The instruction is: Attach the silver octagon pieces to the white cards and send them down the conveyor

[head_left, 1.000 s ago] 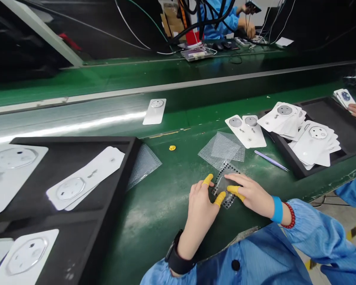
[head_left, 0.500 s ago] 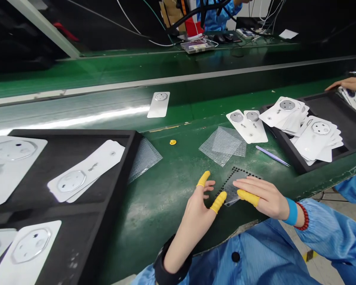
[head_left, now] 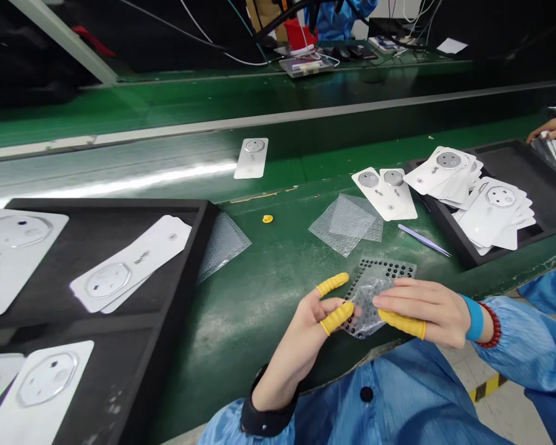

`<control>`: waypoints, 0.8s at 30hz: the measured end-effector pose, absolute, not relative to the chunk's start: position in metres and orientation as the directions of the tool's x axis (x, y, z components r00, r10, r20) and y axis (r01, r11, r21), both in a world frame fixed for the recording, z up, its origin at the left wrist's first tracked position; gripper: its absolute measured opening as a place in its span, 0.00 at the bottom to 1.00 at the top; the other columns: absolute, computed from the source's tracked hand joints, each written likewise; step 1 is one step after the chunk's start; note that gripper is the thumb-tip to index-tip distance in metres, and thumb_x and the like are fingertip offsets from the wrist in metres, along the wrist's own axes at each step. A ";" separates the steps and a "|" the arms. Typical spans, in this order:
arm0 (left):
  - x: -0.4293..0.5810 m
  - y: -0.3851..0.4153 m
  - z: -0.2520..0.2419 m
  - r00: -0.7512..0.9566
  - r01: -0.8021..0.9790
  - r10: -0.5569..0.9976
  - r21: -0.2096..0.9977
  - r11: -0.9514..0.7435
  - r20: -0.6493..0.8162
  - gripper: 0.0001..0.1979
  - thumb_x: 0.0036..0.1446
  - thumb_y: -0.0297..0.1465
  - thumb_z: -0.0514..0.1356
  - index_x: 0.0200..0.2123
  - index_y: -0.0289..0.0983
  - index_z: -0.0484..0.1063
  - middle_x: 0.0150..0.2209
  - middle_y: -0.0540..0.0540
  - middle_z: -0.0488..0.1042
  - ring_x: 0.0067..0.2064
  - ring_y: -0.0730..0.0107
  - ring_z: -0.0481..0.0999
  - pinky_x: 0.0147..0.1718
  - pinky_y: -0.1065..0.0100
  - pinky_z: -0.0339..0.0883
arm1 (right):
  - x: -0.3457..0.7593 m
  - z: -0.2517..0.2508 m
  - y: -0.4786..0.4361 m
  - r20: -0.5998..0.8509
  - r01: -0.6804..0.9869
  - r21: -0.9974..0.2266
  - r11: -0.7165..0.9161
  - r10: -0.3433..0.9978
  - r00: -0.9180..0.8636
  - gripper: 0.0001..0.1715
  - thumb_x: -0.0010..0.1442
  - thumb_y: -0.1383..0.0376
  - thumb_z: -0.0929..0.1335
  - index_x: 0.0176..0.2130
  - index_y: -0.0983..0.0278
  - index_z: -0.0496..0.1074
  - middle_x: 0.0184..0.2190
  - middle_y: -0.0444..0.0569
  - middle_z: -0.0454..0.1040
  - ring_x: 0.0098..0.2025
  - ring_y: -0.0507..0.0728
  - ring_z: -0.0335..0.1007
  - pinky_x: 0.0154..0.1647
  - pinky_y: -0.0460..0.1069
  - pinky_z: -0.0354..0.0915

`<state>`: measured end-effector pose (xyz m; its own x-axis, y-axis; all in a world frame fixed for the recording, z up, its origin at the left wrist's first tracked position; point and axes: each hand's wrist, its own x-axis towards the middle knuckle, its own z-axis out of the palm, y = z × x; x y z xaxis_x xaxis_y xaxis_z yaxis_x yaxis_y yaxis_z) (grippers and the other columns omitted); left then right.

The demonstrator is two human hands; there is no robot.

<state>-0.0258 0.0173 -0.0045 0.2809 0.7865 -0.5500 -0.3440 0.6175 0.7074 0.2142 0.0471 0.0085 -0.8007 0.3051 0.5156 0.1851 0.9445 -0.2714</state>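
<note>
A transparent bubble-film sheet with rows of black dots (head_left: 370,296) is bunched between my hands, just above the front edge of the green belt. My left hand (head_left: 306,327), with yellow cots on two fingers, pinches its left edge. My right hand (head_left: 421,309), with a yellow cot on one finger, grips its lower right side. My fingers hide part of the sheet. Nearest beyond it lie loose film squares (head_left: 347,225) and slim blue-handled tweezers (head_left: 424,240).
Stacked white socket cards (head_left: 500,207) fill a black tray at right, beside a pair of loose cards (head_left: 384,194). Another black tray (head_left: 185,278) holds cards at left. A co-worker's hand (head_left: 553,128) reaches in at top right.
My hands have closed together on the sheet, which is now bunched and has shifted up and right. The co-worker's hand has moved up at right.
</note>
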 end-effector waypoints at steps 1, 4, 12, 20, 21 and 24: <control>-0.026 0.018 -0.004 0.263 -0.356 0.803 0.720 0.596 -0.535 0.41 0.39 0.39 0.75 0.54 0.30 0.63 0.25 0.49 0.79 0.27 0.73 0.75 0.31 0.71 0.67 | 0.214 0.010 0.049 0.485 0.210 -0.274 0.938 0.324 -0.812 0.20 0.70 0.71 0.55 0.53 0.69 0.70 0.48 0.57 0.78 0.55 0.55 0.72 0.60 0.55 0.67; -0.022 0.019 -0.006 0.114 -0.385 0.841 0.757 0.528 -0.529 0.43 0.35 0.38 0.77 0.52 0.29 0.63 0.23 0.47 0.80 0.28 0.71 0.77 0.34 0.71 0.70 | 0.204 0.010 0.051 0.468 0.307 -0.403 0.862 0.482 -0.740 0.13 0.68 0.64 0.64 0.49 0.67 0.72 0.49 0.60 0.76 0.55 0.60 0.70 0.56 0.61 0.68; -0.010 0.019 -0.014 0.065 -0.447 0.759 0.661 0.602 -0.647 0.41 0.34 0.35 0.76 0.52 0.33 0.65 0.23 0.51 0.80 0.26 0.69 0.78 0.33 0.67 0.74 | 0.158 -0.012 0.036 0.471 0.361 -0.594 0.719 0.674 -0.569 0.09 0.67 0.71 0.63 0.39 0.67 0.73 0.37 0.54 0.75 0.38 0.55 0.71 0.38 0.49 0.72; -0.008 0.012 -0.027 -0.048 -0.426 0.781 0.720 0.547 -0.622 0.37 0.39 0.28 0.69 0.55 0.31 0.63 0.30 0.47 0.80 0.34 0.65 0.80 0.39 0.63 0.73 | 0.149 -0.016 0.030 0.481 0.553 -0.198 0.810 0.571 -0.665 0.22 0.68 0.75 0.56 0.29 0.67 0.72 0.35 0.56 0.75 0.36 0.56 0.71 0.43 0.53 0.74; -0.009 0.012 -0.029 -0.046 -0.417 0.778 0.720 0.555 -0.627 0.38 0.40 0.27 0.68 0.56 0.30 0.62 0.30 0.47 0.80 0.33 0.65 0.79 0.38 0.64 0.74 | 0.148 -0.018 0.030 0.485 0.551 -0.184 0.814 0.563 -0.670 0.23 0.68 0.76 0.56 0.29 0.67 0.72 0.34 0.56 0.75 0.36 0.56 0.72 0.43 0.53 0.74; -0.011 0.011 -0.037 -0.022 -0.418 0.756 0.693 0.587 -0.654 0.37 0.44 0.26 0.65 0.58 0.30 0.59 0.30 0.48 0.79 0.30 0.68 0.79 0.35 0.66 0.74 | 0.146 -0.031 0.030 0.553 0.508 -0.173 0.844 0.510 -0.659 0.24 0.67 0.77 0.55 0.28 0.67 0.71 0.34 0.56 0.76 0.36 0.57 0.73 0.44 0.53 0.74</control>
